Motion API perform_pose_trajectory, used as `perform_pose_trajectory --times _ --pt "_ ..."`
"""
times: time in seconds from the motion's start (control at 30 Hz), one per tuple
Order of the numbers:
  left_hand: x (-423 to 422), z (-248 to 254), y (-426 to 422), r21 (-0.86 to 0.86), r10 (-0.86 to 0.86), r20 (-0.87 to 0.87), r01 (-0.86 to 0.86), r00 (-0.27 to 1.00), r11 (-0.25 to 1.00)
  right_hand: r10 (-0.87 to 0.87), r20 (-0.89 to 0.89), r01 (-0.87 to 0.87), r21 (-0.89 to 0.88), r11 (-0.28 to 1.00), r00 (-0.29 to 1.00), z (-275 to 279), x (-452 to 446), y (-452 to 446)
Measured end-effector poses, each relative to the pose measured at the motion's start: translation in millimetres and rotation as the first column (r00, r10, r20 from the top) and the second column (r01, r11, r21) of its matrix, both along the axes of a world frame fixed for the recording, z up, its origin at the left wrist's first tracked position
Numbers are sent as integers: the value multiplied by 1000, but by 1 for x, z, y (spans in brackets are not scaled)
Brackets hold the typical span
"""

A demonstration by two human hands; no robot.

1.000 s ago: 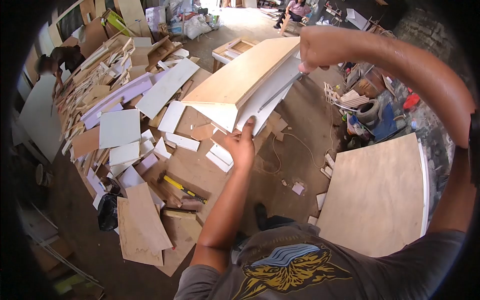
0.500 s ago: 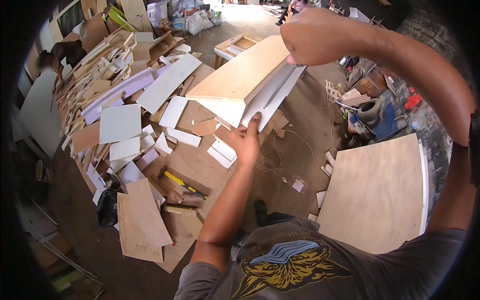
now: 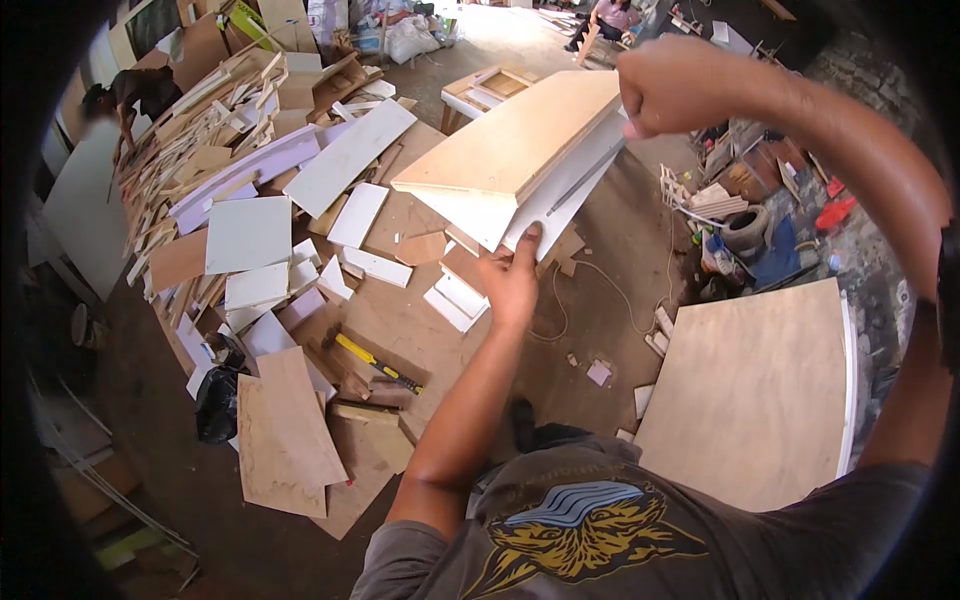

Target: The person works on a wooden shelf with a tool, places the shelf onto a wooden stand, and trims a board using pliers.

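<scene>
A drawer-like wooden box (image 3: pixel 510 135), with a pale plywood face on top and white panels at its near end and side, is held tilted above the work table. My left hand (image 3: pixel 512 275) grips its near lower corner, thumb pressed on the white side panel (image 3: pixel 570 210). A thin grey metal strip (image 3: pixel 582 184) runs along that side. At the far right end, my right hand (image 3: pixel 665 90) is closed in a fist against the box; whatever its fingers hold is hidden.
Below lies a table (image 3: pixel 385 320) strewn with white panels (image 3: pixel 248 235), a yellow-and-black hammer (image 3: pixel 378 362) and wood offcuts. A large plywood board (image 3: pixel 750 390) stands at right. One person (image 3: pixel 140 100) bends at far left; another (image 3: pixel 610 20) sits at the back.
The view has shifted slightly, and the box with both hands appears further right. My right hand has lowered a little at the box's far end. My left hand keeps its grip.
</scene>
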State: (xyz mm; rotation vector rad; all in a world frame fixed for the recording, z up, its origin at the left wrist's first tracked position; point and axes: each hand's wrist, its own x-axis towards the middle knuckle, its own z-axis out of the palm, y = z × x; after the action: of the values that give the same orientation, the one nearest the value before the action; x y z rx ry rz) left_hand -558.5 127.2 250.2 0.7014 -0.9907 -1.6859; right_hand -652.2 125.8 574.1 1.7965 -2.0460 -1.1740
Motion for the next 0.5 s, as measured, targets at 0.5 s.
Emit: perform_pose_trajectory --times 0.5 --pt "-4 4 -1 47 11 -16 -10 1000 999 -136 173 147 -54 988 976 -6 -38 27"
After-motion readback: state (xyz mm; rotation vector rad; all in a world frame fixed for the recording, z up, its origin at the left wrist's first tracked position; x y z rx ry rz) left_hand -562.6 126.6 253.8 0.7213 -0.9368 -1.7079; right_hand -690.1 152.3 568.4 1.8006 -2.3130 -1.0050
